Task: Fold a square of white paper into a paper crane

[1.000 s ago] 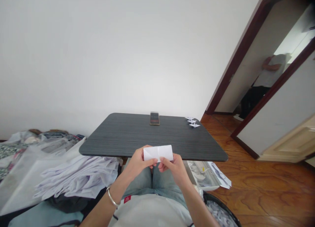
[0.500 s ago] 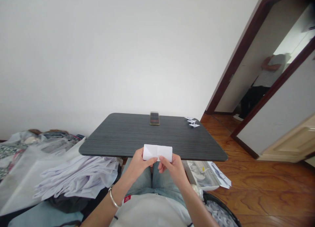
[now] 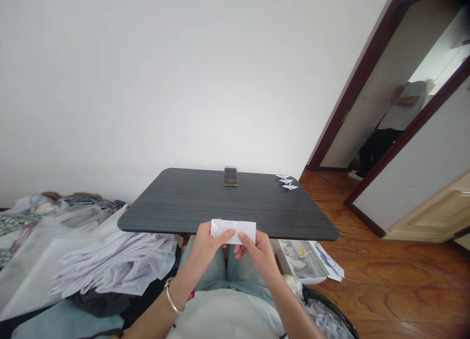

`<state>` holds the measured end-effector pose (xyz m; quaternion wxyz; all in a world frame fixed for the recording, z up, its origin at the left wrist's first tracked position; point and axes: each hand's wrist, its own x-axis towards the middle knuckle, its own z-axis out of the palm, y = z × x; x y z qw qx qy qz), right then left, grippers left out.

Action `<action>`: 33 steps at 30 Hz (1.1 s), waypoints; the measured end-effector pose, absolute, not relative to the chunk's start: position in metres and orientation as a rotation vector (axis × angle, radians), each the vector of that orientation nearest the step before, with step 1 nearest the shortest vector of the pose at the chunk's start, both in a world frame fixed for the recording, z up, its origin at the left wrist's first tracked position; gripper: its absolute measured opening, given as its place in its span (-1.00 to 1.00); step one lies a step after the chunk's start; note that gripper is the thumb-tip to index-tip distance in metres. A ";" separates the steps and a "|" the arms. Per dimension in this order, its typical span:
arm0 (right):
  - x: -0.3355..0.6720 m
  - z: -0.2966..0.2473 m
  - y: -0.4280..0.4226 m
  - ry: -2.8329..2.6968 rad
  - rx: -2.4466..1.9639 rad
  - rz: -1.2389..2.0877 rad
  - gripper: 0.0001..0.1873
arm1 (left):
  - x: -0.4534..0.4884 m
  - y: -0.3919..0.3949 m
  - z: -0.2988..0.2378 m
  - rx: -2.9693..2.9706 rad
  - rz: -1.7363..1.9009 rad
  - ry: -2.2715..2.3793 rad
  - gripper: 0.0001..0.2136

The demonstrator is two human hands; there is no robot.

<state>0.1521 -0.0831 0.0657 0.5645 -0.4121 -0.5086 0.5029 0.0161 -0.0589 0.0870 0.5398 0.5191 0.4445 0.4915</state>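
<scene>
A folded sheet of white paper (image 3: 234, 225) is held up in both hands over the near edge of the dark table (image 3: 191, 197). My left hand (image 3: 208, 240) grips its left end, thumb pressed on the front face and fingers behind. My right hand (image 3: 256, 247) pinches the right end the same way, with its thumb near the lower middle and some fingers curled below. Faint creases cross the paper. On the far right of the table stand several small folded white paper cranes (image 3: 288, 182).
A phone-like dark rectangle (image 3: 231, 176) lies at the table's back edge. Piled white cloth (image 3: 121, 263) is at the left. To the right are an open box (image 3: 303, 265) and a black-rimmed container of paper pieces (image 3: 326, 317). A person (image 3: 400, 108) stands beyond the doorway.
The paper has tilted and dropped slightly, looking narrower in height now. My left thumb has slid up onto its face, and my right thumb has shifted a little right.
</scene>
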 end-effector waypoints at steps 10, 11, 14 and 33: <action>0.149 0.069 -0.085 -1.235 -0.945 1.197 -0.49 | 0.017 -0.061 0.087 1.241 1.176 1.070 -0.74; 0.149 0.069 -0.085 -1.234 -0.947 1.201 -0.51 | 0.017 -0.061 0.086 1.236 1.180 1.078 -0.74; 0.150 0.068 -0.084 -1.237 -0.995 1.202 -0.59 | 0.018 -0.060 0.088 1.205 1.209 1.108 -0.74; 0.167 0.067 -0.080 -1.261 -0.994 1.333 -0.73 | 0.008 -0.060 0.095 1.477 1.155 1.198 -0.75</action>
